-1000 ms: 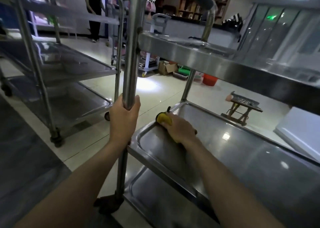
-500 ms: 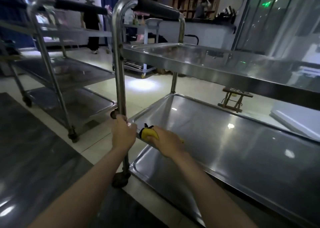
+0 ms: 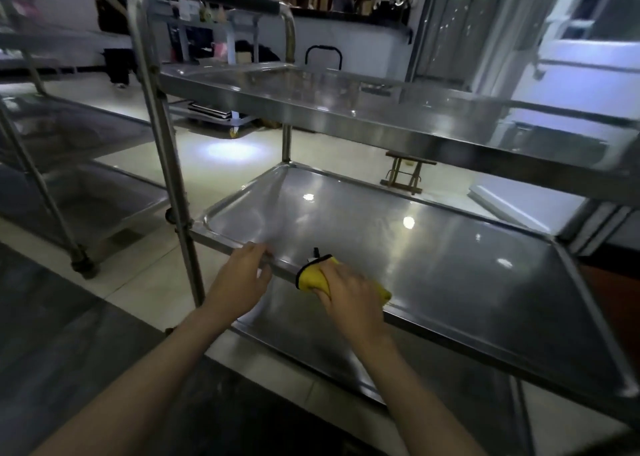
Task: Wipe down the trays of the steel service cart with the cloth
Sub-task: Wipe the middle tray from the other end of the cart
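The right hand (image 3: 349, 293) bunches one yellow cloth (image 3: 311, 277), fingers curled round it, pressing it on the near rim of the middle tray (image 3: 450, 265). The left hand (image 3: 242, 279) rests on that same rim just beside it, fingers bent over the edge, holding nothing else. The cloth looks soft and light, easy to wad; gripped in a ball it probably covers little, so spreading it flat under the palm should sweep more steel. The trays look stiff, smooth and likely slippery. The cart (image 3: 166, 164) shows three trays: top (image 3: 311, 99), middle, and bottom (image 3: 311, 344). A second cart (image 3: 52, 192) stands to the left, a stool (image 3: 405, 175) beyond.
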